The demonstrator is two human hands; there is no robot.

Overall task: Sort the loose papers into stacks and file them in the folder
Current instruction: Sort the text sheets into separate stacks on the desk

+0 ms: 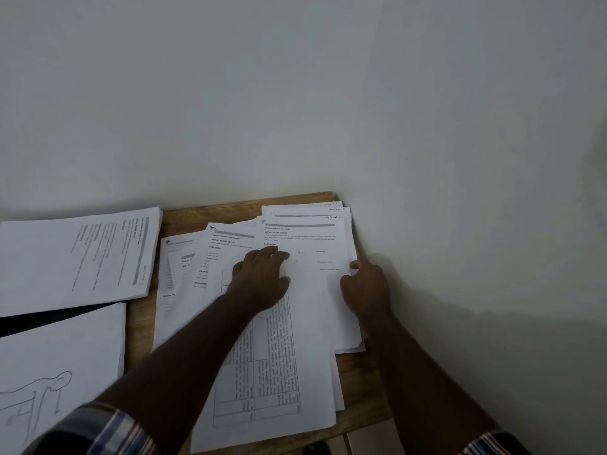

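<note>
Loose printed papers [308, 234] lie fanned over a small wooden table [184, 218]. My left hand [261, 277] rests palm down on the middle of the pile, its fingertips lifting the left edge of the top sheet. My right hand [364, 284] pinches the right edge of the same top sheets, thumb on top. A long sheet with a printed table [262, 372] lies under my left forearm. A neat stack of printed pages [75, 257] sits at the left, over a dark folder [49, 318]. A sheet with a line drawing [56, 372] lies in front of it.
The table stands in a corner, with pale walls [427, 126] close behind and to the right. Papers overhang the table's front edge. Striped sleeves show at the bottom of the view.
</note>
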